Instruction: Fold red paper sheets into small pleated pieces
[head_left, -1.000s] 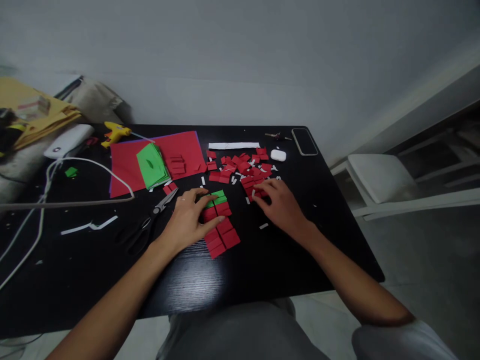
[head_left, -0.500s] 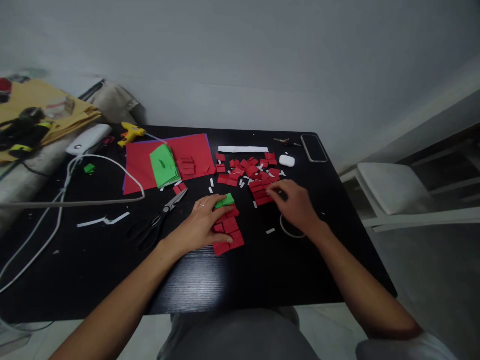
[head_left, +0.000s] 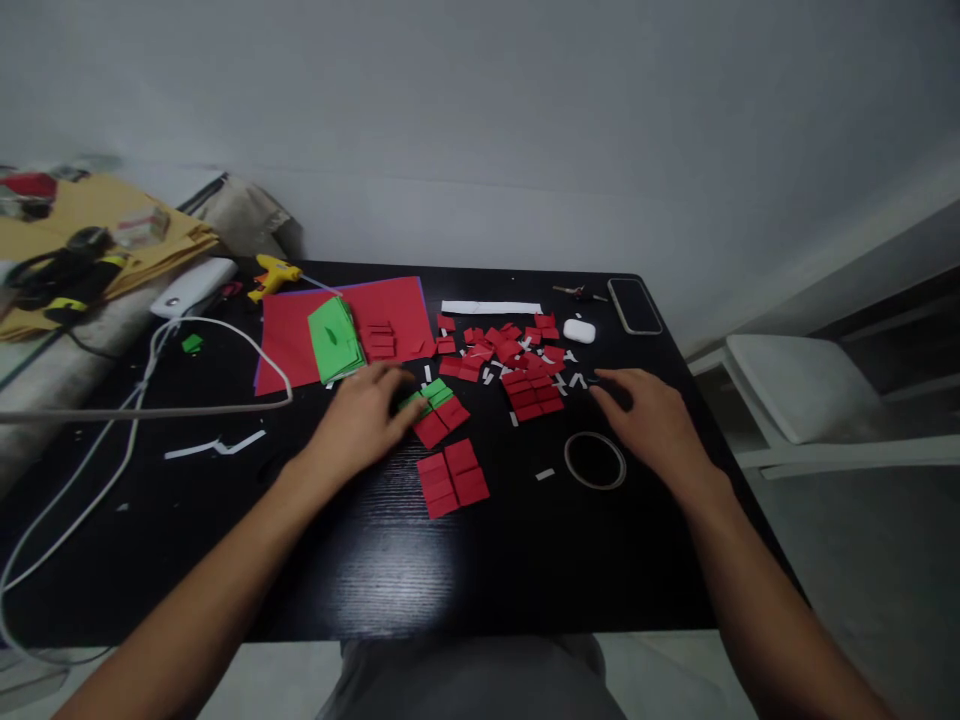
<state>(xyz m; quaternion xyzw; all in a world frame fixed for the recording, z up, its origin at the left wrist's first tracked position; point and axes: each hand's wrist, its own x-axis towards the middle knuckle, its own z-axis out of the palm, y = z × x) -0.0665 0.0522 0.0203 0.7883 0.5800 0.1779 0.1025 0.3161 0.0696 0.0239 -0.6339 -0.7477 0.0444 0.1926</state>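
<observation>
My left hand (head_left: 367,415) is at the left edge of a green and red folded paper piece (head_left: 442,418), thumb and fingers apart, with the thumb tip touching or just over its green part. Just below lies a red folded paper square (head_left: 454,478), touched by neither hand. My right hand (head_left: 646,412) hovers over the table's right side, thumb and forefinger apart, beside small white paper scraps (head_left: 577,381). Left of it lies another red folded square (head_left: 531,394), in front of a heap of red paper pieces (head_left: 501,345). The scissors are hidden behind my left hand and forearm.
Green paper sheets (head_left: 335,340) lie on a large red sheet (head_left: 289,345), near a yellow glue gun (head_left: 274,276). A roll of tape or ring (head_left: 595,461), white earphone case (head_left: 579,331), keys (head_left: 579,293) and phone (head_left: 634,306) are at right. White cables (head_left: 135,400) cross the left side.
My right hand has let go of the red folded square and moved right. My left hand has slid left off the lower red square, uncovering it and the green and red piece.
</observation>
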